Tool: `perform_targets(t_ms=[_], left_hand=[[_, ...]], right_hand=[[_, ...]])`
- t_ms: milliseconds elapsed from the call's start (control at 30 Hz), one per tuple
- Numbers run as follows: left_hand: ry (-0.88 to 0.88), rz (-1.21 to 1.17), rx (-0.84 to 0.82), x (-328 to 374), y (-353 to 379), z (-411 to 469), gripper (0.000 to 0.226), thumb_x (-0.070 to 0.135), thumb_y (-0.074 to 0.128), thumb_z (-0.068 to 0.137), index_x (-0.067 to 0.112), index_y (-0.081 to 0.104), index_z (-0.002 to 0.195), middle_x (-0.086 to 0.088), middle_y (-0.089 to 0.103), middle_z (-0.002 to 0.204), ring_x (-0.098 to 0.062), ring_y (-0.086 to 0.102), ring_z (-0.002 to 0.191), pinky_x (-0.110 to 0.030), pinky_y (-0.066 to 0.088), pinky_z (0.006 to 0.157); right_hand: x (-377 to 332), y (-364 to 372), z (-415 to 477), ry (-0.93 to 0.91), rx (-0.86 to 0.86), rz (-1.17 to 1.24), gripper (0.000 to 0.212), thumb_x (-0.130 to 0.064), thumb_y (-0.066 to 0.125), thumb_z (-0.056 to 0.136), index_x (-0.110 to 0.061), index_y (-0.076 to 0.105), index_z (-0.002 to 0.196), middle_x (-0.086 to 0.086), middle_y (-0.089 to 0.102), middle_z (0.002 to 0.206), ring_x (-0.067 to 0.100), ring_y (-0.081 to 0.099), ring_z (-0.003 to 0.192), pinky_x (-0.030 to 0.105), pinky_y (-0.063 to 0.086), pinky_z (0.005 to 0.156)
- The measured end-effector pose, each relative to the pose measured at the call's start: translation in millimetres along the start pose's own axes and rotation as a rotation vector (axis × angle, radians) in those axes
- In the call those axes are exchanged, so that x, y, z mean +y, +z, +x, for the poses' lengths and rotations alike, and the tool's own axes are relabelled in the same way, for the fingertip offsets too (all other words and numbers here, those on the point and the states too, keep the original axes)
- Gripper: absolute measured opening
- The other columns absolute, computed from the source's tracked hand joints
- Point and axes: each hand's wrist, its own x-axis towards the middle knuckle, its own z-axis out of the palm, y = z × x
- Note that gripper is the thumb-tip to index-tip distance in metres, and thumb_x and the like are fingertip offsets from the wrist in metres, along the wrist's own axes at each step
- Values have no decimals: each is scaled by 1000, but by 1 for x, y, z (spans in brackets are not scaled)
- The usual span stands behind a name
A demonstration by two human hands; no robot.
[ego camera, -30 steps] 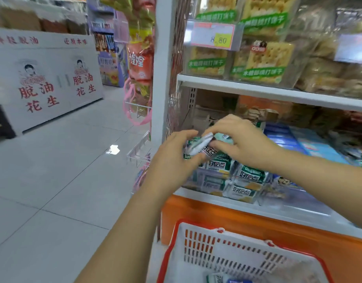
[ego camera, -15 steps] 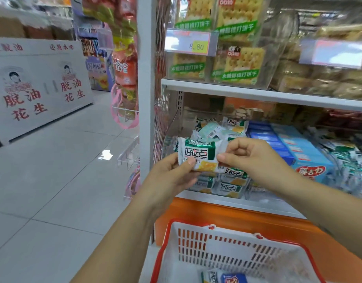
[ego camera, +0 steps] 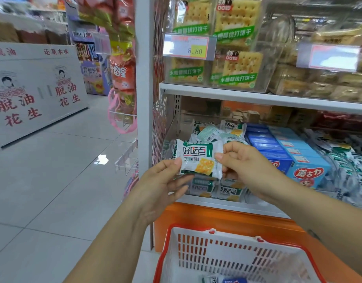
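Observation:
A white and green biscuit packet [ego camera: 198,158] is held face-up in front of the lower shelf. My left hand [ego camera: 161,184] pinches its lower left edge between thumb and fingers. My right hand [ego camera: 241,164] pinches its right edge with curled fingers. Behind and below the packet lies a pile of the same green packets [ego camera: 223,131] in a clear bin on the shelf. A white basket with a red rim [ego camera: 233,256] sits below my hands, with a small packet [ego camera: 223,280] at its bottom.
Blue snack boxes [ego camera: 294,158] fill the shelf to the right of the pile. The upper shelf [ego camera: 257,97] carries cracker packs and price tags. A white upright post [ego camera: 144,99] stands left of the shelves, hanging snack bags beside it. Tiled floor [ego camera: 53,170] stretches left.
The packet was lifted out of the pile and turned face-up between both hands. It now sits a little higher and closer, with both hands still pinching it.

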Motion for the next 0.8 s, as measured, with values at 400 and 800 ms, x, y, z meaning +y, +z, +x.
perform_targets(t_ms=[400, 800], left_hand=[[69, 326, 5, 0, -2, -2, 22, 33, 63, 84, 16, 70, 97, -5, 66, 91, 0, 55, 66, -15, 44, 62], [281, 540, -103, 10, -7, -3, 13, 10, 63, 88, 17, 67, 98, 1, 75, 94, -11, 70, 87, -20, 56, 76]], right_hand=[[17, -5, 0, 184, -25, 253, 28, -12, 54, 93, -12, 48, 66, 2, 47, 58, 14, 49, 58, 24, 50, 60], [11, -10, -11, 283, 34, 401, 25, -12, 56, 91, -13, 52, 66, -1, 45, 54, 13, 44, 52, 23, 44, 56]])
